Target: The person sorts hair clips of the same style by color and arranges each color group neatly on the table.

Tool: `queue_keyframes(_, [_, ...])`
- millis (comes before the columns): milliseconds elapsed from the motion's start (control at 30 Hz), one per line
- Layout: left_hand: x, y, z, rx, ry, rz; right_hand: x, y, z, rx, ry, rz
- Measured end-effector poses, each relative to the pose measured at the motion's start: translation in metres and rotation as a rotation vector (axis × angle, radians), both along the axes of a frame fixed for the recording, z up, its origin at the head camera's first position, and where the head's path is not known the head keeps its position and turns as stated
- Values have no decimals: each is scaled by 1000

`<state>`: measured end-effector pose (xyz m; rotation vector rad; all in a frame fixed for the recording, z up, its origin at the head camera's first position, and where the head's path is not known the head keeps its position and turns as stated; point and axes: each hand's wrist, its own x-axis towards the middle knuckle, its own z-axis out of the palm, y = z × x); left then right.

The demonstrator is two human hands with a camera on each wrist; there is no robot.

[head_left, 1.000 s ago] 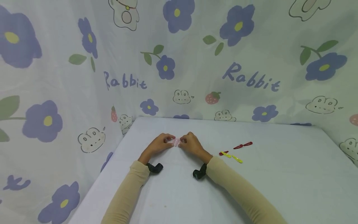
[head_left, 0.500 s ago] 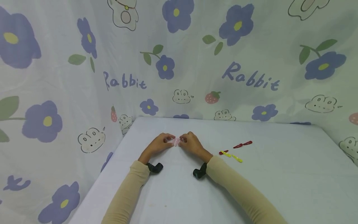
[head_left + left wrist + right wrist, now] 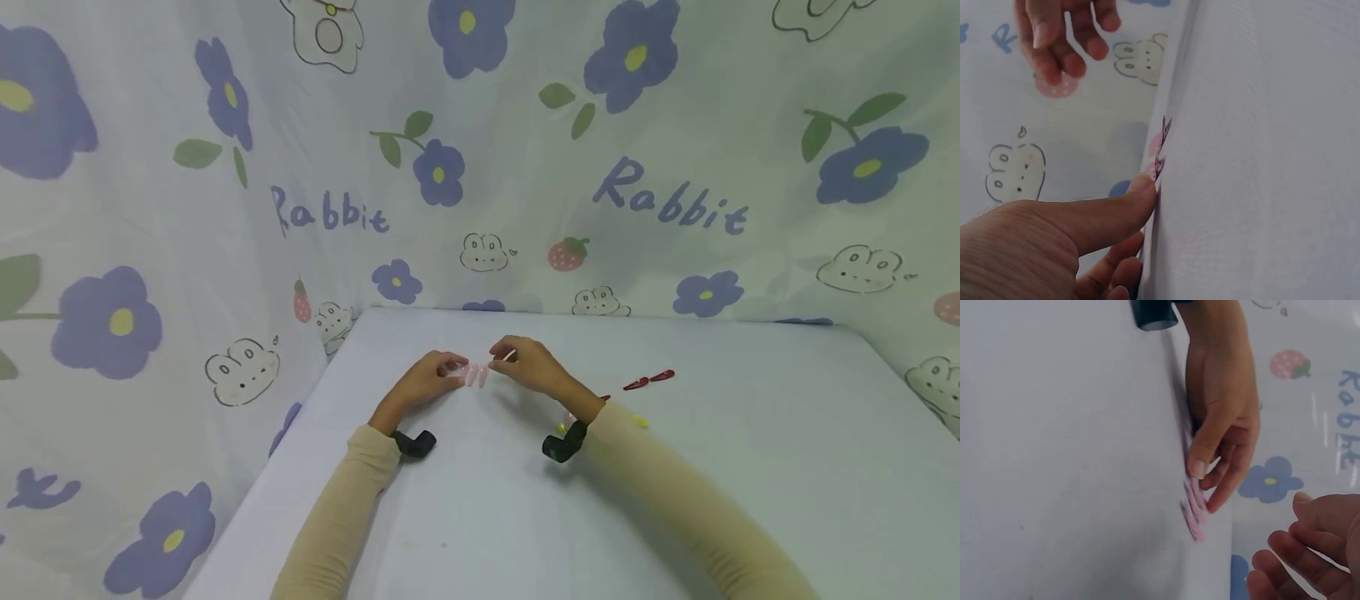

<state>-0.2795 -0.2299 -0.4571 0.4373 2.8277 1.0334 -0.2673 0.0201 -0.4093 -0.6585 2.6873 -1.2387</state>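
Small pink snap hair clips (image 3: 482,377) lie side by side on the white table, between my hands in the head view. My left hand (image 3: 422,385) pinches the leftmost pink clip at its ends, thumb on the near side and fingers on the far side. In the left wrist view the thumb (image 3: 1138,194) rests against the pink clips. My right hand (image 3: 531,365) hovers just right of the row, apart from it, its fingers loosely bent around nothing. The right wrist view shows the slanting pink clips (image 3: 1195,515) beyond the left fingertips.
Red hair clips (image 3: 636,383) lie end to end on the right. A yellow clip (image 3: 641,422) shows past the right sleeve, and pink and yellow bits show beside that wrist. The arm hides other clips. A patterned curtain (image 3: 525,183) hangs behind the table.
My right hand has let go of the pink clips and moved up and right. More of the row shows now. The left hand has stayed by it.
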Motion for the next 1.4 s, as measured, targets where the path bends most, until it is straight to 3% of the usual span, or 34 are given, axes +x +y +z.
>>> queue_keyframes(200, [-2, -4, 6, -5, 18, -8, 8, 26, 18, 19, -16, -7])
queue_keyframes(467, [-3, -6, 9, 17, 30, -32, 29, 58, 19, 45, -18, 8])
queue_keyframes(733, [-2, -6, 3, 26, 17, -22, 48, 90, 6, 56, -9, 3])
queue_keyframes(967, [-3, -3, 1, 41, 24, -39, 65, 111, -13, 68, 116, 68])
queue_keyframes(1100, [-4, -3, 0, 35, 24, -48, 67, 117, -22, 93, 170, 59])
queue_keyframes(1300, [-5, -4, 0, 26, 10, -42, 67, 115, -31, 112, 80, 46])
queue_keyframes(1400, [-4, -4, 1, 29, 12, -40, 67, 113, -36, 163, 106, 46])
